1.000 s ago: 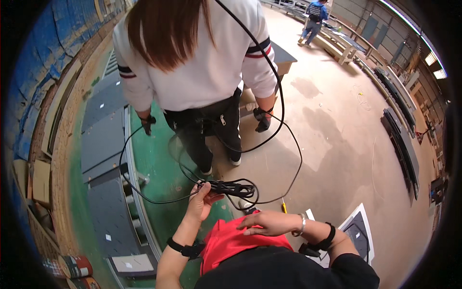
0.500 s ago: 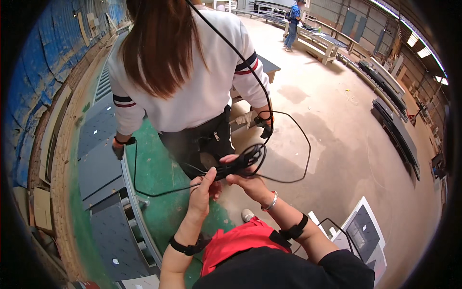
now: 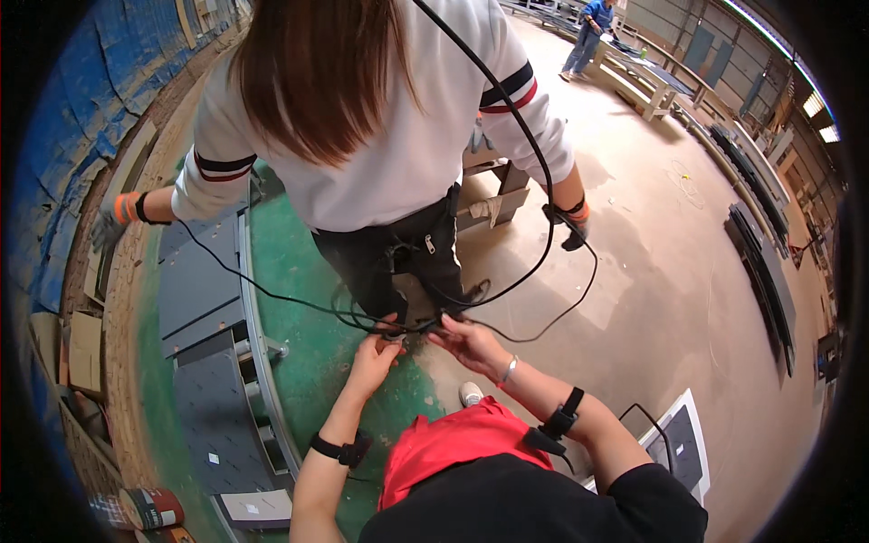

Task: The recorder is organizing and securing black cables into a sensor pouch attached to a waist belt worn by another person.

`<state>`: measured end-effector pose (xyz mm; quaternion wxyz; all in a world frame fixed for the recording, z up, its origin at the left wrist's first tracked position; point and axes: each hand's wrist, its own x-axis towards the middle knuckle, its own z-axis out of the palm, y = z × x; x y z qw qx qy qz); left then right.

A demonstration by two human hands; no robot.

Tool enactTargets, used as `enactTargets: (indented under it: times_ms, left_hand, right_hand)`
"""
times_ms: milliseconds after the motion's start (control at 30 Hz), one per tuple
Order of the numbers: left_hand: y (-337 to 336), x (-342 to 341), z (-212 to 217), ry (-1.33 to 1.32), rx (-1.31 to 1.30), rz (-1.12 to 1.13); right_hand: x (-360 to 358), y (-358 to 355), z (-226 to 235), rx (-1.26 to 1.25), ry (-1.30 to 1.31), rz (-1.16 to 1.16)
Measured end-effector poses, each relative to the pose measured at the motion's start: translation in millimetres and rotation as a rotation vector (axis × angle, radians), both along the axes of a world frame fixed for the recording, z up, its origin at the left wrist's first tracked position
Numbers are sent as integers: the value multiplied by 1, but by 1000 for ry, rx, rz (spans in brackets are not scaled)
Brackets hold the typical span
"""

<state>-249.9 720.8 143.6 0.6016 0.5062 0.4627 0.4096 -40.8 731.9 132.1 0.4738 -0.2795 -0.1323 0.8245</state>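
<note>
My left hand (image 3: 375,355) and my right hand (image 3: 471,345) are both closed on a bundle of thin black cable (image 3: 308,305) in front of my waist. Fingers of both hands pinch the strands from either side, and loose loops hang around them. One strand leads to the wristband of a co-worker's left-side glove (image 3: 112,223), another to the glove on the right side (image 3: 576,228). A thicker black cable (image 3: 534,136) drops from above past the co-worker's white sweater (image 3: 380,154). Where the strands cross between my hands, the detail is too dark to make out.
The co-worker stands close before me. Left lies a roller conveyor with grey panels (image 3: 217,398); cans (image 3: 150,509) stand at the lower left. Dark panels (image 3: 759,281) are stacked at the right, a white-edged panel (image 3: 681,443) nearer. Another person (image 3: 592,36) stands at the back.
The cable coil between my hands has loosened and spread into lower, wider loops. The co-worker's arms have swung outward, the left-side glove leaving the conveyor area. My view has shifted slightly.
</note>
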Motion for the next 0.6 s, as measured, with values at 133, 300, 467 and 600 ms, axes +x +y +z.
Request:
enactTargets:
  times_ms: [133, 300, 467, 600]
  left_hand:
    - [32, 4, 5, 141, 161, 125]
    - [58, 25, 38, -109, 263, 266]
    - [82, 37, 56, -78, 219, 433]
    - [86, 42, 76, 123, 381, 512]
  right_hand:
    - [-20, 53, 43, 64, -25, -4]
    - [-38, 97, 38, 117, -84, 64]
    - [-30, 108, 51, 372, -630, 221]
    - [-10, 112, 10, 1146, -1194, -70]
